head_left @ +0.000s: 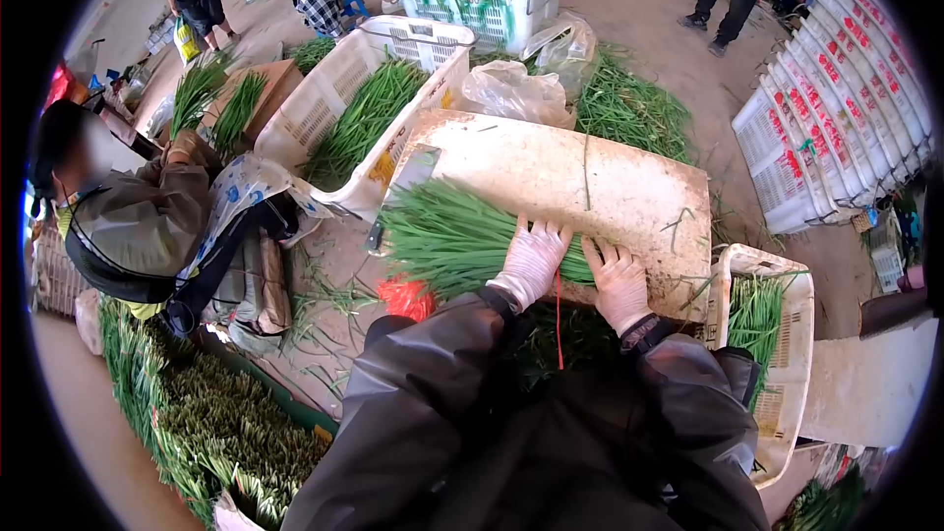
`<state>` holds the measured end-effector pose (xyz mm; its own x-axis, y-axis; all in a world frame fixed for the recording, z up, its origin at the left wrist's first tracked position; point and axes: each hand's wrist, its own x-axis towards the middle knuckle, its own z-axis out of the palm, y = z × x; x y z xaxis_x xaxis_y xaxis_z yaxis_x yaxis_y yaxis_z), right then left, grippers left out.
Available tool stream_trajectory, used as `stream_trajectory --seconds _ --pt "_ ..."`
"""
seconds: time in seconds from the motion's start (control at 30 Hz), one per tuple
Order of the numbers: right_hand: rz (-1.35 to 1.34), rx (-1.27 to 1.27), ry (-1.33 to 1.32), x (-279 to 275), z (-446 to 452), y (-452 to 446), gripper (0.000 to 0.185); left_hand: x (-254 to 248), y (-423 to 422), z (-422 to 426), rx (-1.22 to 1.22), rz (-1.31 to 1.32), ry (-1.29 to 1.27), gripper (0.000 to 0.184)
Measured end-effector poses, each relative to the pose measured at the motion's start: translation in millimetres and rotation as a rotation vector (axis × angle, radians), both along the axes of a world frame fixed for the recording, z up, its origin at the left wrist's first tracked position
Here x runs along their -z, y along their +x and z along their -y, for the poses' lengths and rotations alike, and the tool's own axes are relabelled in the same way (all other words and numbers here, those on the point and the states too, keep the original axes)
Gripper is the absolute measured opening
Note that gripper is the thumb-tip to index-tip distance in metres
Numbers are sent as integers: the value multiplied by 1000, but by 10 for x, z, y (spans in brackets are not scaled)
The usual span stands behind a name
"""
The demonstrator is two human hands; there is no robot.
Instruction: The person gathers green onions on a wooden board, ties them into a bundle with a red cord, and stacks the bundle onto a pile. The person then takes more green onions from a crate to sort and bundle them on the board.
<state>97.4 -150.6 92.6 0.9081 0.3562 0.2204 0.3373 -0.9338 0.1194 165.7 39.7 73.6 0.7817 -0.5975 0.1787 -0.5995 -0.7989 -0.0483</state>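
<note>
A thick bundle of garlic chives [457, 236] lies across the near part of a white, dirt-stained board [551, 157]. My left hand [534, 261], in a thin pale glove, grips the bundle around its middle, fingers over the top. Close beside it, my right hand [619, 285], also gloved, holds the bundle's right end; both thumbs are hidden. A red string [560, 324] hangs from the bundle between my hands. Left on the board rests a wide blade [418, 169], partly under the leaves, its dark handle [375, 236] jutting past the edge. A red clump of ties [406, 299] sits below the leaf tips.
White crates with chives stand ahead-left [413, 39], behind [482, 10] and at my right [801, 334]. Stacked crates [836, 108] rise far right. A seated person [147, 216] works at left, above rows of chives [226, 423]. Plastic bags [516, 88] and loose chives [634, 108] lie beyond the board.
</note>
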Motion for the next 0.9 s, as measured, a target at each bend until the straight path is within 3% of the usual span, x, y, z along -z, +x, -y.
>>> stream_trajectory --seconds 0.23,0.27,0.37,0.43,0.57,0.6,0.63,0.7,0.73,0.83,0.87,0.9 --pt "-61 76 -78 18 -57 3 84 -499 -544 -199 56 54 -277 69" --pt "-73 87 -85 7 -65 5 85 -485 -653 -246 29 0 -421 69" --pt "-98 103 -120 -24 -77 50 87 -413 -952 -417 -89 -417 -578 42" --pt "-26 79 -179 39 -45 63 77 -81 -993 -442 -279 -851 -901 34" --pt "62 16 -215 -164 -131 60 66 108 -940 -474 -560 -1464 -1572 62" --pt "95 -8 -202 -275 -165 -1 63 29 -887 -509 -543 -1581 -1622 81" --pt "131 -24 -173 -433 -228 -76 62 164 -829 -480 -488 -1624 -1761 91" --pt "202 -54 -115 -733 -411 -270 60 310 -674 -434 -483 -1633 -2031 94" --pt "221 -47 -88 -828 -508 -377 56 237 -626 -426 -525 -1633 -2227 85" --pt "222 -5 -99 -775 -709 -718 54 -17 -580 -329 -543 -1247 -2476 67" --pt "222 11 -76 -675 -712 -793 64 -128 -614 -309 -596 -1162 -2509 46" --pt "235 35 -59 -728 -753 -879 55 -79 -623 -295 -578 -1176 -2496 42"
